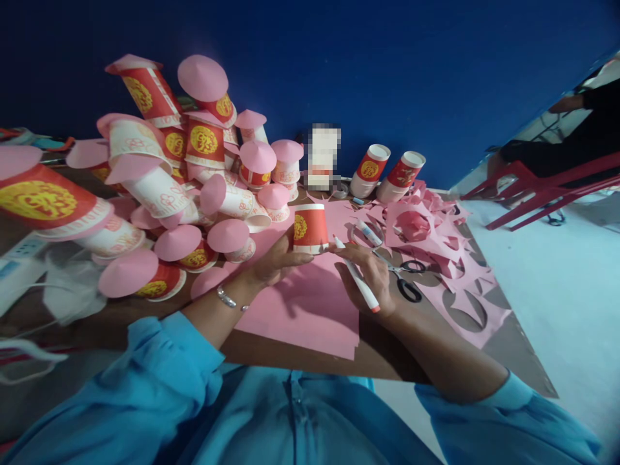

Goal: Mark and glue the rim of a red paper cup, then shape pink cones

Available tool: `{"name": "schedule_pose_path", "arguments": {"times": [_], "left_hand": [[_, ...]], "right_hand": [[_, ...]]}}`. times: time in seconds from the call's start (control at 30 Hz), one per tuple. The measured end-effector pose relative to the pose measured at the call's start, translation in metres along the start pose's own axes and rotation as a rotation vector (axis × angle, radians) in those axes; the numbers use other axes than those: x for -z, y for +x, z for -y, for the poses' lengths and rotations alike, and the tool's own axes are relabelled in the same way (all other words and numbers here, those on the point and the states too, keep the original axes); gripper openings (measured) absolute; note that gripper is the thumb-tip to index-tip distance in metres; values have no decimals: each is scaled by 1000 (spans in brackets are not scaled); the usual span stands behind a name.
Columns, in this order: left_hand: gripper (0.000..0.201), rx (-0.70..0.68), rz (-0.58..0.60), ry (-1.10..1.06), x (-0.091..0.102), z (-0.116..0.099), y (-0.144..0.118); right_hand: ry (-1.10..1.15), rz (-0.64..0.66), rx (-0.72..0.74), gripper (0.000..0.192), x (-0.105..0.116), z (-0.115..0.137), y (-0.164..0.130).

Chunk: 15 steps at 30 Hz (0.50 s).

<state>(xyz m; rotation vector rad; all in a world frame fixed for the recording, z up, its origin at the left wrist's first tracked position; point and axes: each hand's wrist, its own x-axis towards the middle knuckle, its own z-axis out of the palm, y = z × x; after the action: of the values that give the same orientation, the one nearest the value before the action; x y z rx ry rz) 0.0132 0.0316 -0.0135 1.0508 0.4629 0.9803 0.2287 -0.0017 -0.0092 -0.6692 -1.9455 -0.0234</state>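
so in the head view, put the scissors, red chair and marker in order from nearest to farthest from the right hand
From the right hand:
1. Marker: held in it.
2. Scissors: just to its right, on the table.
3. Red chair: far right, beyond the table.

Viewed from the person's head, two arms reach forward from a torso (295, 423) dressed in blue, the hands near each other but apart; the left forearm (213, 307) slants up and rightward, its sleeve (186, 349) bunched; the left hand (276, 263) curls in a grip, thumb (296, 259) stretched toward the right; the right forearm (440, 345) slants up and leftward; the right hand (375, 278) is partly curled in a hold, fingertips pointing toward the left hand.
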Motion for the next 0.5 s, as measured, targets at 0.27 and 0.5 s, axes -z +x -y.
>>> {"name": "schedule_pose_path", "arguments": {"times": [0.27,0.5], "left_hand": [[71,-4,-135,171,0,-3,0],[76,52,-127,159,1,5,1]], "right_hand": [[-13,11,34,28,1,-5,-4],[3,54,36,29,2,-1,-3]]}}
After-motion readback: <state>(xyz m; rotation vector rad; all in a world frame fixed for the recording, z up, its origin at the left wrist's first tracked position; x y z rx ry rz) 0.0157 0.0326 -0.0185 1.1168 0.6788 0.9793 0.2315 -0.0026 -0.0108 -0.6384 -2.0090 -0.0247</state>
